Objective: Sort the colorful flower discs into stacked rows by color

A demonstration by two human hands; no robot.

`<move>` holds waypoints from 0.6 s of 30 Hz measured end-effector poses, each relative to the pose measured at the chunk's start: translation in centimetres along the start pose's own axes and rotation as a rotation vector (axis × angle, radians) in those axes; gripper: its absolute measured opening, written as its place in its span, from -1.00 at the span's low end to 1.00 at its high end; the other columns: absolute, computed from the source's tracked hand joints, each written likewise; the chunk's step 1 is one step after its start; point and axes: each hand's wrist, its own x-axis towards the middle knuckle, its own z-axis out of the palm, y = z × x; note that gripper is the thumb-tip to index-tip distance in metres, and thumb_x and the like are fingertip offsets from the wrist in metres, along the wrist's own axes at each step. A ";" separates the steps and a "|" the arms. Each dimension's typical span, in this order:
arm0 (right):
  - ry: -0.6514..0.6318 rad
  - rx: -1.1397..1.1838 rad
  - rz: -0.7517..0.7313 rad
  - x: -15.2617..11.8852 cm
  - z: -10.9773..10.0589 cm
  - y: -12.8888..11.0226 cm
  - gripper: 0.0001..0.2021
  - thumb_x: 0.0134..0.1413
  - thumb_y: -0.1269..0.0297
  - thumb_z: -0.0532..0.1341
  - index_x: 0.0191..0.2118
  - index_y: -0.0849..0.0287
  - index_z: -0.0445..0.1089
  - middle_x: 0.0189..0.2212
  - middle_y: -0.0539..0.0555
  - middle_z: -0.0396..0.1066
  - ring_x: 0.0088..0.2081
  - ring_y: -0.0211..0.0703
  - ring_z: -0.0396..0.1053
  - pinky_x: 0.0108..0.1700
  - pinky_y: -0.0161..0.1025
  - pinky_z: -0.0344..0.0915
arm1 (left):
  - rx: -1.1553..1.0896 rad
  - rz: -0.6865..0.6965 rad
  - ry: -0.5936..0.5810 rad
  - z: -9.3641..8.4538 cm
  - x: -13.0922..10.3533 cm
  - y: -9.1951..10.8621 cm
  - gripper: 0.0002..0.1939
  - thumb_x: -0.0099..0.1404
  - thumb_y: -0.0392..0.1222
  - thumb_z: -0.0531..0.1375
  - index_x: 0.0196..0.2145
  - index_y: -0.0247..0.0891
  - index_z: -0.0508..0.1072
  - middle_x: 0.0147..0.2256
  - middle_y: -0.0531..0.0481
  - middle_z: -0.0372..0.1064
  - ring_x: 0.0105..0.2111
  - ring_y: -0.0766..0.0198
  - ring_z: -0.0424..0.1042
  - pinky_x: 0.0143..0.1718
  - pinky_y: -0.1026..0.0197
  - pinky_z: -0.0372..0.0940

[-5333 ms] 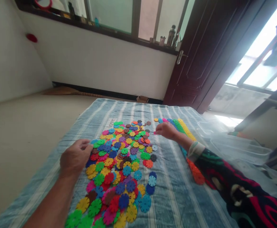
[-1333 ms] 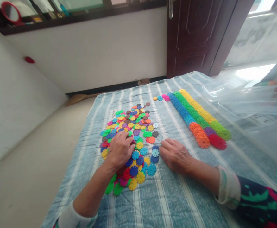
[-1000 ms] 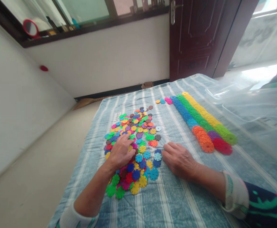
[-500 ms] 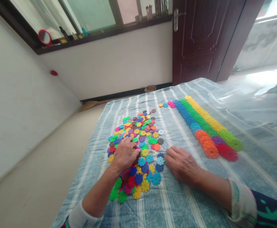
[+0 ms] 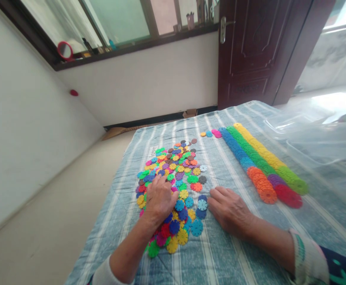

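A loose pile of colorful notched discs (image 5: pixel 182 237) lies on the striped cloth. My left hand (image 5: pixel 160 198) rests on the pile, fingers bent down among the discs; whatever is under its fingertips is hidden. Just right of the pile, my right hand (image 5: pixel 230 209) lies on the cloth with its fingers curled together, beside a pale blue disc (image 5: pixel 202 204); anything inside it cannot be seen. Farther right are overlapping rows of discs: a blue row (image 5: pixel 233 144) ending in orange discs (image 5: pixel 267 194), a green row (image 5: pixel 251 152) ending in purple and red, and a yellow row (image 5: pixel 258 147) ending in lime green.
Transparent plastic containers (image 5: pixel 315 138) stand on the right of the striped cloth (image 5: pixel 220 261). A few pink, blue and orange discs (image 5: pixel 209 134) lie near the far end of the rows. Behind are a brown door (image 5: pixel 256 51) and a window ledge.
My left hand has moved slightly toward the near side of the pile, its fingers still among the discs. The whole view has shifted a little; my right hand keeps its place beside the pile.
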 end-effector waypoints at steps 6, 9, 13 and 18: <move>-0.006 0.005 0.004 -0.1 0.0 -0.1 -0.83 0.20 0.44 0.11 -0.44 0.18 0.29 -0.41 0.06 0.27 -0.33 -0.14 0.12 -0.31 -0.19 0.00 | -0.108 0.054 0.079 0.7 0.1 -0.2 -0.87 0.11 -0.27 0.14 -0.38 -0.30 0.49 -0.02 -0.23 0.41 0.11 -0.09 0.25 0.10 -0.08 0.20; 0.009 0.002 0.000 -0.1 0.0 -0.1 -0.83 0.18 0.44 0.12 -0.44 0.18 0.29 -0.42 0.06 0.27 -0.33 -0.14 0.12 -0.32 -0.19 0.00 | -0.188 0.095 0.133 0.7 0.2 -0.3 -0.94 0.07 -0.31 0.15 -0.45 -0.26 0.42 -0.08 -0.18 0.43 0.06 -0.03 0.28 0.07 -0.03 0.21; 0.016 0.002 -0.009 0.0 -0.1 0.0 -0.82 0.19 0.44 0.11 -0.45 0.18 0.29 -0.42 0.07 0.28 -0.34 -0.14 0.12 -0.33 -0.20 -0.01 | -0.347 0.122 0.100 0.2 0.5 -0.5 -0.94 0.02 -0.32 0.18 -0.53 -0.22 0.34 -0.21 -0.10 0.46 -0.05 0.07 0.35 0.02 0.04 0.23; 0.006 0.001 -0.007 0.0 -0.2 0.0 -0.83 0.18 0.44 0.13 -0.45 0.18 0.29 -0.42 0.06 0.28 -0.34 -0.15 0.12 -0.32 -0.20 -0.01 | -0.420 0.070 0.054 -0.8 1.5 -1.6 -0.89 0.06 -0.28 0.13 -0.59 -0.21 0.30 -0.41 0.00 0.42 -0.27 0.18 0.38 -0.11 0.11 0.24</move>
